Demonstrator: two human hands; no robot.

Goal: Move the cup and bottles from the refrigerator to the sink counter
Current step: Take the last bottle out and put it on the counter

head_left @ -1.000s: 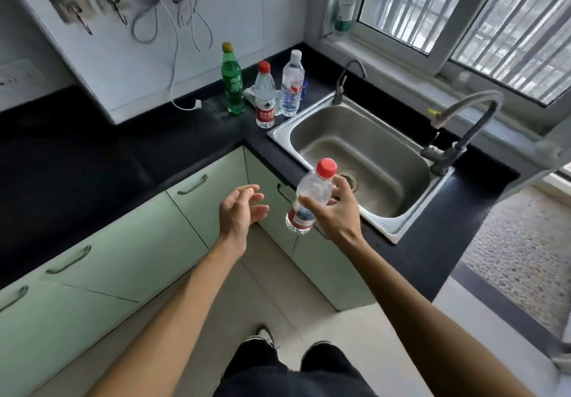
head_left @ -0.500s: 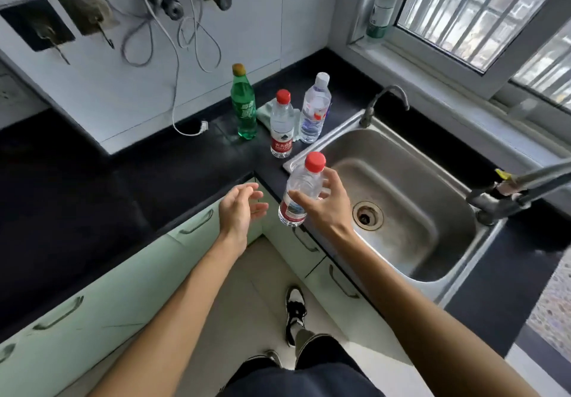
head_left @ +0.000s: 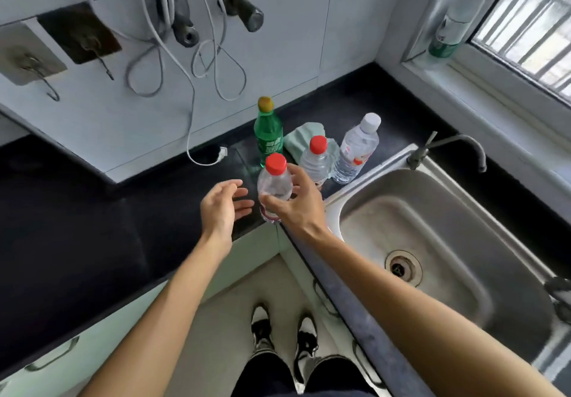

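The right hand wraps its fingers and thumb around the body of a clear red-capped bottle, holding it upright over the inner corner of the black counter; whether the bottle's base touches the counter cannot be told, as the hand covers part of it. The left hand hangs just beside the bottle with its fingers spread and loosely curved, holding nothing, palm turned toward the bottle. Just behind the held bottle stand three more on the counter: a green bottle with a yellowish cap, a second clear bottle with a red cap, and a clear bottle with a white cap nearest the sink. A pale green cloth lies crumpled on the counter behind and between them. To the right, a stainless steel sink is set into the counter, its drain visible near the middle, with a slim curved tap at its back rim. The counter runs in an L along a white tiled wall, where grey cables loop down and a white plug rests on the dark surface. Two hooks are stuck to the wall at left. A barred window fills the upper right, with a tall bottle standing on its sill. Below the counter are pale green cabinet fronts, and the person's black-and-white shoes stand on a light floor.
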